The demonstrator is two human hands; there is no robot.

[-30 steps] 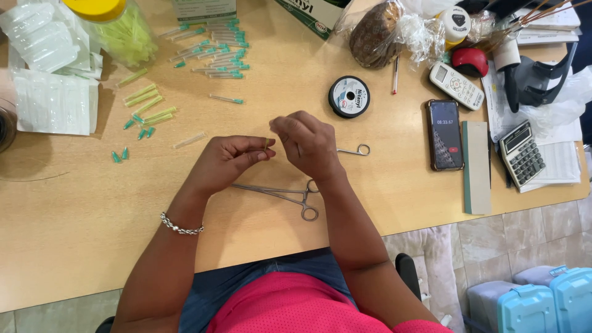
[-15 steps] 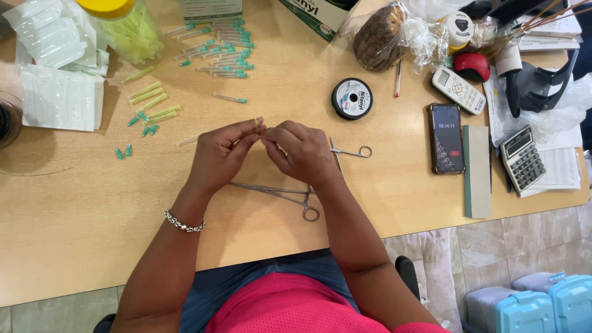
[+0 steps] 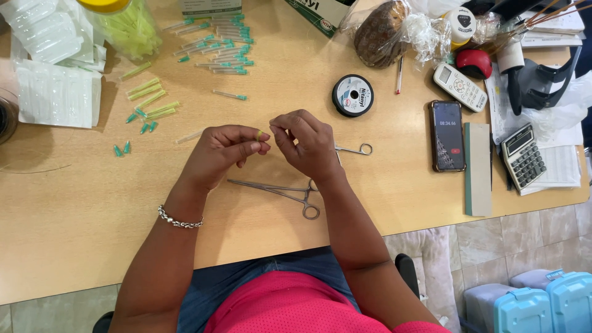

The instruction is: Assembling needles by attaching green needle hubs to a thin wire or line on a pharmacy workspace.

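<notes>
Forceps (image 3: pixel 280 191) lie near the bench's (image 3: pixel 74 234) front edge; our left hand (image 3: pixel 225 151) pinches a yellow-green cap (image 3: pixel 259 134), our right hand's (image 3: pixel 308 145) grip pressed together beside it.

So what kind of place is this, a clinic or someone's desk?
Probably a home or small-workshop desk for handwork: steel forceps, a spool of thread and green-capped needles share it with a calculator.

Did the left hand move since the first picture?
Yes. The left hand has gone up the table, away from the forceps lying below it, and nearer the spool.
</notes>
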